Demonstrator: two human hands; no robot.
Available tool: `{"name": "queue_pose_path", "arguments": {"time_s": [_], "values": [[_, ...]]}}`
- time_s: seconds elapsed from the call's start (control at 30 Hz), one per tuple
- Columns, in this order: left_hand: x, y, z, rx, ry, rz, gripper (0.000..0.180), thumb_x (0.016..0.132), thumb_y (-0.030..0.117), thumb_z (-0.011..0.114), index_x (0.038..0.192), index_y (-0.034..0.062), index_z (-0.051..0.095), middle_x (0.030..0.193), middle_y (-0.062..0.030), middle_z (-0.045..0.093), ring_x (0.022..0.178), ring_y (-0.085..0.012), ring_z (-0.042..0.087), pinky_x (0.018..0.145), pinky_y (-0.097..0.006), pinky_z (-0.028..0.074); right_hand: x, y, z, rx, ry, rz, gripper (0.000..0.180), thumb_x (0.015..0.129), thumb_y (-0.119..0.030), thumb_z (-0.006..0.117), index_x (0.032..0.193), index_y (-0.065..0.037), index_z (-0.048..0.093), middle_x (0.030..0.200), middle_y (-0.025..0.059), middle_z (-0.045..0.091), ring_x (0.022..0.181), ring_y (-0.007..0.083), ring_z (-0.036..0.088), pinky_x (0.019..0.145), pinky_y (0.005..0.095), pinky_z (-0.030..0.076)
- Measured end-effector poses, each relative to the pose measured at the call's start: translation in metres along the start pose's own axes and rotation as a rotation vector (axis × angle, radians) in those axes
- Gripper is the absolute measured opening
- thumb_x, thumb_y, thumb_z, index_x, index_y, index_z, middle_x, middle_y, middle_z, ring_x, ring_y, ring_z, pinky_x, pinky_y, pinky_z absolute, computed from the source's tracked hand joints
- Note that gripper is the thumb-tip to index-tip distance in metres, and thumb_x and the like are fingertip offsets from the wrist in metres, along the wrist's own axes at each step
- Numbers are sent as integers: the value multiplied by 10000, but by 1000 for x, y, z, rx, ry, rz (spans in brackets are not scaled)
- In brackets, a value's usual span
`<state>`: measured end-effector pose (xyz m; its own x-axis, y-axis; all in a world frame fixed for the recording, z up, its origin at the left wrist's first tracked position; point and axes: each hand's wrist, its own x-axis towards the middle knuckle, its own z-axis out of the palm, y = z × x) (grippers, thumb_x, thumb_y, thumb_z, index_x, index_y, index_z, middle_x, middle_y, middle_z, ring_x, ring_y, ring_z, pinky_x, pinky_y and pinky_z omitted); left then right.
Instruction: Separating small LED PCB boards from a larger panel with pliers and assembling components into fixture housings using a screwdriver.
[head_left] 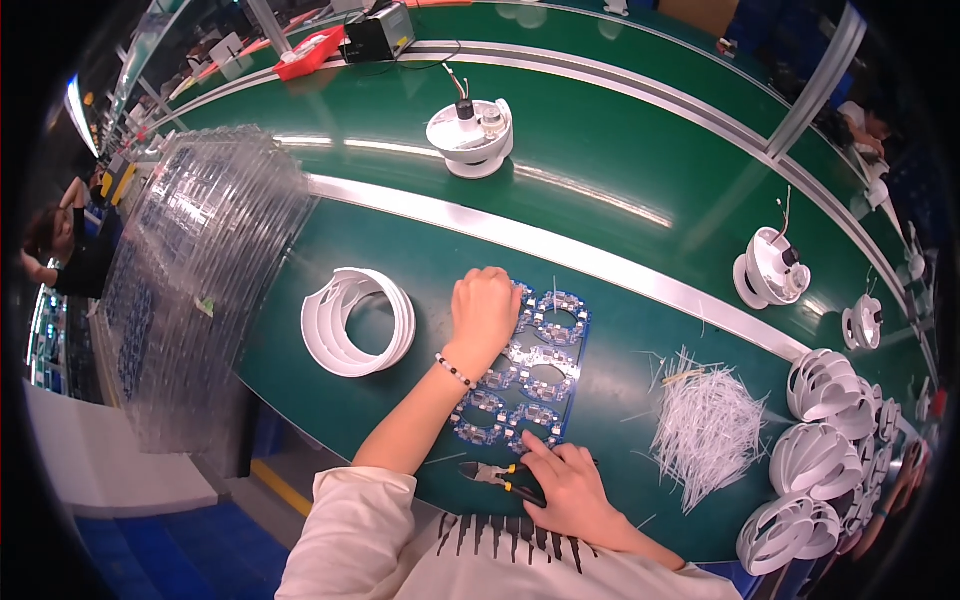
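Observation:
A blue panel of joined circuit boards (537, 412) with round cut-outs lies flat in front of me. My left hand (484, 312) is closed at its upper left edge, knuckles up; the fingertips are hidden, but it seems to grip that edge. At the panel's near edge, my right hand (572, 490) has its fingers stretched out, their tips touching the boards. Side cutters (487, 473) with yellow-and-black handles lie beside the panel, jaws pointing left. Their handles run partly under my right hand, and whether it holds them is unclear. A thin white strip (555, 293) lies across the panel's far part.
Left of my hand stands a white ring-shaped housing (402, 322); beyond it, stacked clear plastic trays (215, 200). To the right are a pile of white strips (705, 430) and several white shells (805, 460). White wired units (468, 145) stand on the green conveyor (600, 130).

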<state>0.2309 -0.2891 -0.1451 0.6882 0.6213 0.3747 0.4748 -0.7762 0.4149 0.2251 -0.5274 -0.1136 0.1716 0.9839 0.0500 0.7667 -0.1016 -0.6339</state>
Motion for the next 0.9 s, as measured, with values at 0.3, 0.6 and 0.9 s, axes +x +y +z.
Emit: {"name": "queue_pose_path", "arguments": {"time_s": [0.3, 0.6, 0.9], "values": [[9, -3, -6, -75, -61, 16, 100, 683, 35, 613, 634, -28, 552, 717, -210, 563, 713, -386, 549, 638, -415, 451, 1, -2, -4, -8, -46, -14, 566, 513, -122, 736, 1026, -12, 523, 1252, 138, 452, 856, 248, 473, 769, 338, 378], [8, 54, -51, -707, -13, 507, 69, 696, 9, 643, 764, 22, 638, 789, -78, 657, 694, -225, 636, 626, -288, 510, -2, 0, -3, -18, -41, 20, 539, 505, -123, 722, 1001, -24, 536, 1242, 115, 475, 851, 261, 490, 761, 347, 388], [1, 68, -79, -810, -267, 679, 171, 692, 27, 671, 862, 34, 647, 830, -72, 661, 718, -190, 638, 759, -318, 513, 7, 5, -5, 41, 20, -20, 559, 511, -147, 726, 1027, -36, 542, 1286, 209, 377, 867, 291, 493, 771, 368, 385]]}}
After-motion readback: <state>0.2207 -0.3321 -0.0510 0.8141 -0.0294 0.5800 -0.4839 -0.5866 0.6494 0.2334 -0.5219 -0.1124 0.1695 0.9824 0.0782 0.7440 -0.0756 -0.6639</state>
